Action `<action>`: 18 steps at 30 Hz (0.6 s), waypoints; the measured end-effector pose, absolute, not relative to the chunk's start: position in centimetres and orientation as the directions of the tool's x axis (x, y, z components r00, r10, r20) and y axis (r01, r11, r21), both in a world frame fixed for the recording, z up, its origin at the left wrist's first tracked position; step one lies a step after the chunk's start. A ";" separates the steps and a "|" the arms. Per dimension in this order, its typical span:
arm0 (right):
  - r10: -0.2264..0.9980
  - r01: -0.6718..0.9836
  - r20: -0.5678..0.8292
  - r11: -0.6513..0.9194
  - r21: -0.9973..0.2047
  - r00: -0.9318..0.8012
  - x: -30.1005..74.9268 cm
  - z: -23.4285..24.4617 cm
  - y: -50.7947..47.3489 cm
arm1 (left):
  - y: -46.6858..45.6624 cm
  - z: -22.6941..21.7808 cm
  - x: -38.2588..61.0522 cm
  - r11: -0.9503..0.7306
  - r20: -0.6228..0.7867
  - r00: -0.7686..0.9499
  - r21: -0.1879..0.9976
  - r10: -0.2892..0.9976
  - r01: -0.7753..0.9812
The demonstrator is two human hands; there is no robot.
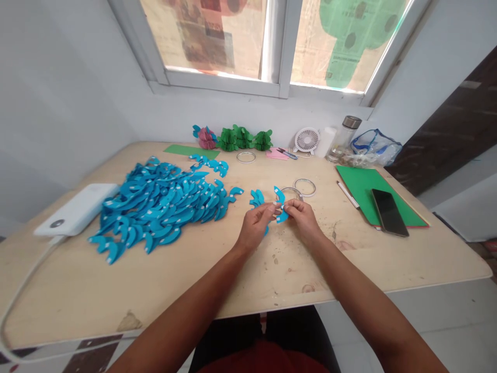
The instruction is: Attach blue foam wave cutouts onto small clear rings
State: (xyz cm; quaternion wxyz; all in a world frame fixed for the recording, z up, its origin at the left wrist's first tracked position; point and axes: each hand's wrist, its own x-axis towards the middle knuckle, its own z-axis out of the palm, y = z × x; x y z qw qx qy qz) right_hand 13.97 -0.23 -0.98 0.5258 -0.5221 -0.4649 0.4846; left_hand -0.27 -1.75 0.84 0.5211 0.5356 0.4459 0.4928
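A curved blue paper cutout (279,195) with small white squares at its ends is held up between my hands near the middle of the table. My right hand (305,217) pinches its right edge. From the other side, my left hand (254,227) is closed with its fingertips at the same cutout, partly covering it. Just behind my left hand lies a small group of blue cutouts (257,197). A large heap of similar blue cutouts (166,197), many bearing white squares, spreads to the left. Two rolls of narrow tape, one of them the nearer tape roll (305,187), lie behind my right hand.
A white power bank (77,210) with a cable borders the heap. Green paper decorations (243,139), a small fan (306,140) and a glass bottle (345,139) stand along the back. At right, a phone (389,212) rests on green sheets (373,189) beside a pen (348,195).
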 end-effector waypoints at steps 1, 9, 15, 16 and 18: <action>0.995 -0.021 -0.016 -0.014 -1.000 0.094 14.0 -0.9 -0.3 | -1.7 0.8 -0.3 -0.051 0.055 0.111 0.998 0.992 -0.039; 0.997 -0.032 0.001 0.004 -0.999 0.079 14.1 -0.7 -0.4 | -1.7 0.8 -0.3 -0.048 0.055 0.113 0.997 0.992 -0.065; 0.996 0.024 0.011 0.009 -1.000 0.088 14.2 -1.0 -0.1 | -1.6 0.8 -0.3 -0.040 0.046 0.120 0.998 0.992 -0.057; 0.996 0.028 0.010 0.008 -1.000 0.089 14.2 -1.0 -0.1 | -1.7 0.8 -0.3 -0.036 0.042 0.118 0.998 0.992 -0.052; 0.996 0.028 0.004 0.001 -1.000 0.093 14.2 -1.0 -0.1 | -1.7 0.8 -0.3 -0.037 0.042 0.111 0.998 0.993 -0.048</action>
